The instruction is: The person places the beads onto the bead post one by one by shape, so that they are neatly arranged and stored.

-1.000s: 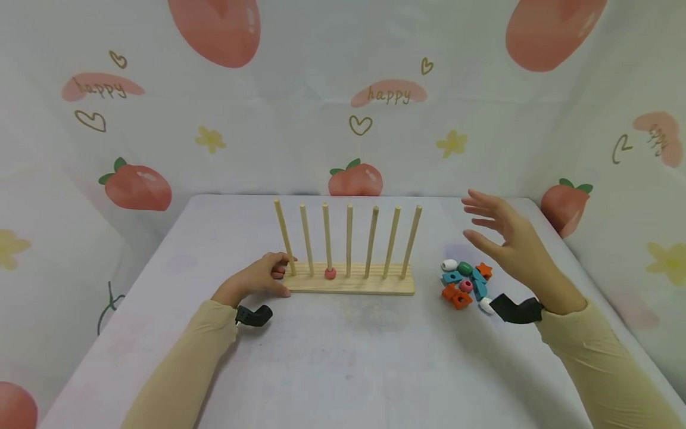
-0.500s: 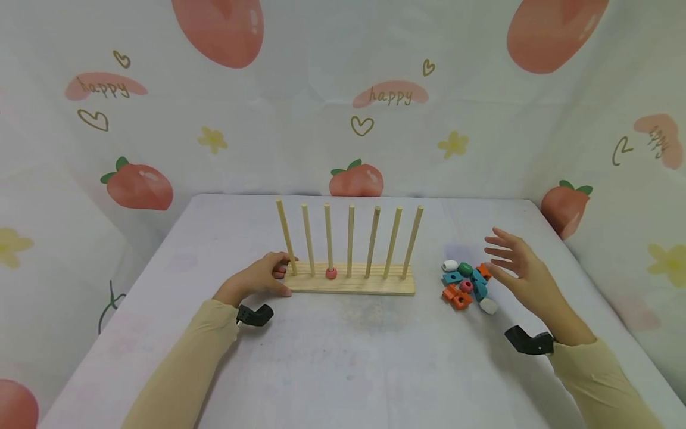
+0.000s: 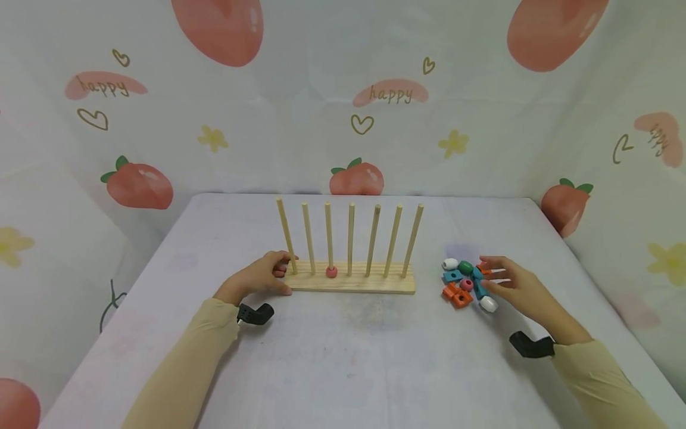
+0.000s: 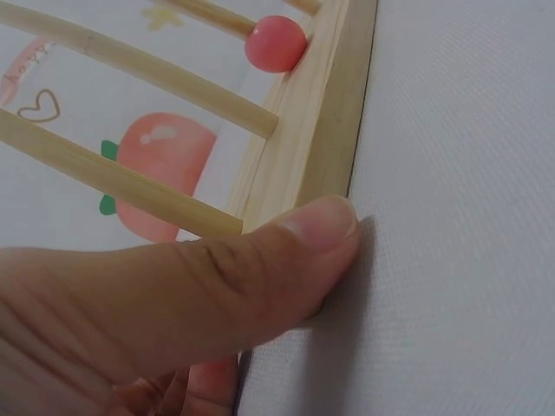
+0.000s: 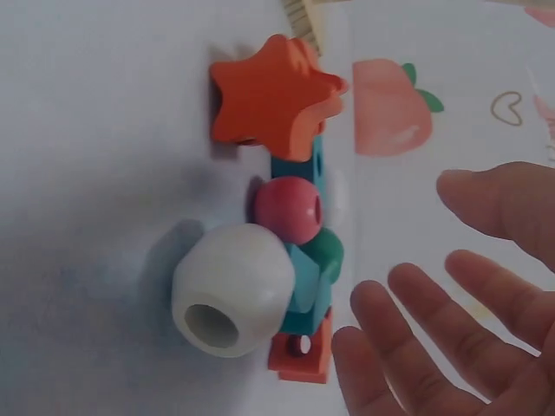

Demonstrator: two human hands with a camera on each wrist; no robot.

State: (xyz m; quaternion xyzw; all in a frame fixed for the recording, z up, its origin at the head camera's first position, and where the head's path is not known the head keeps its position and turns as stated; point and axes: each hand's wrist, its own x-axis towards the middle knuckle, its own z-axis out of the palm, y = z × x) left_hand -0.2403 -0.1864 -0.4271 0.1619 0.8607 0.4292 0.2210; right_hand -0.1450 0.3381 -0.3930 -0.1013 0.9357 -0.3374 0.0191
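Note:
A wooden peg rack (image 3: 370, 285) with several upright pegs stands mid-table. One pink bead (image 3: 331, 272) sits at the foot of its third peg from the left. My left hand (image 3: 257, 280) grips the rack's left end; the left wrist view puts the thumb (image 4: 295, 251) against the base's edge. To the right lies a loose heap of beads. My right hand (image 3: 520, 293) hovers at the heap's right side, fingers spread and holding nothing. Nearest it are a white bead (image 5: 232, 290), a blue bead (image 3: 479, 288) and an orange star bead, partly hidden behind the fingers in the head view.
Also in the heap are a green bead (image 3: 465, 267), another pink bead (image 3: 467, 285), orange beads (image 3: 457, 295) and a second white bead (image 3: 449, 264). A patterned cloth (image 3: 300, 137) hangs behind the table (image 3: 343, 357).
My right hand has moved down and toward me, then slightly left, coming in close beside the heap. The left hand keeps its hold on the rack.

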